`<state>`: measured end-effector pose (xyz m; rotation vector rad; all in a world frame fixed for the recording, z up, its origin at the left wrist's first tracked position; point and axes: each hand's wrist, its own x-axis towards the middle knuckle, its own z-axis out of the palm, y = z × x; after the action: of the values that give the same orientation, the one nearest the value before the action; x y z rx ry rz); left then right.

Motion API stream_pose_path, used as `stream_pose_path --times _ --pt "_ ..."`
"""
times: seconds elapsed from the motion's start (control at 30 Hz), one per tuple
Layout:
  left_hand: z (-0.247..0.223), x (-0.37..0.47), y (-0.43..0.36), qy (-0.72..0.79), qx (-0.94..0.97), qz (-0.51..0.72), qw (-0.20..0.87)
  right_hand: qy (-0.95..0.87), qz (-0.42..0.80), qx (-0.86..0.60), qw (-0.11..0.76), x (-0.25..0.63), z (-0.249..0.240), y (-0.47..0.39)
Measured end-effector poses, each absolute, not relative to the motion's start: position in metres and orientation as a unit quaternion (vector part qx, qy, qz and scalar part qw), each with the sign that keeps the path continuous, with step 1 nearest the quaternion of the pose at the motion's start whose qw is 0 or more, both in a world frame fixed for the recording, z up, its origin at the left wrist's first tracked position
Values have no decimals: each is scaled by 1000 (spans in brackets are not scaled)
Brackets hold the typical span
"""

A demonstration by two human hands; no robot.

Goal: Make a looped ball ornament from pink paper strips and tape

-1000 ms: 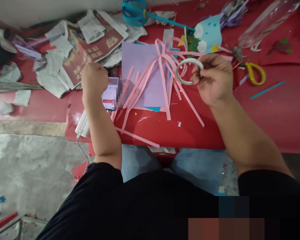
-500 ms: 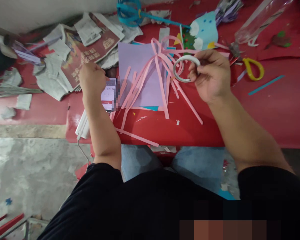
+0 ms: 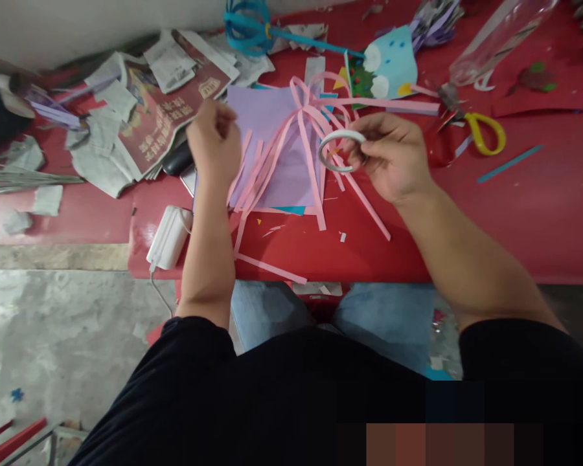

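Over bench [image 3: 320, 257], white tape roll [image 3: 341, 134] is gripped by rim in fingers of right hand [image 3: 399, 158]. Light, firm ring; best pinched by rim. On purple paper [image 3: 257, 110], pink strips [image 3: 282, 139] are spread near left hand [image 3: 216, 139]: thin, soft, easily bent or torn, best lifted where bunched. Left fingers are curled; what is held, if anything, cannot be told. Flat thing [image 3: 189, 180] by left wrist is mostly hidden, maybe phone. Clear plastic thing [image 3: 495, 45] is cut off at top.
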<state>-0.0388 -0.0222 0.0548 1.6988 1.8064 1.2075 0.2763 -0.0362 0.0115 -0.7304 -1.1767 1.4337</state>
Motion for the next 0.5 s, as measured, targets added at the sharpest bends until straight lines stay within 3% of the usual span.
stream_pose_path --times 0.1,0.2,0.5 --pt "48 8 -40 540 683 434 233 -519 619 -297 508 270 13 -44" --pt "37 38 -56 431 700 432 372 -530 635 -286 484 266 12 -49" --pt "8 48 -46 403 566 517 499 -492 654 -284 500 263 12 -46"
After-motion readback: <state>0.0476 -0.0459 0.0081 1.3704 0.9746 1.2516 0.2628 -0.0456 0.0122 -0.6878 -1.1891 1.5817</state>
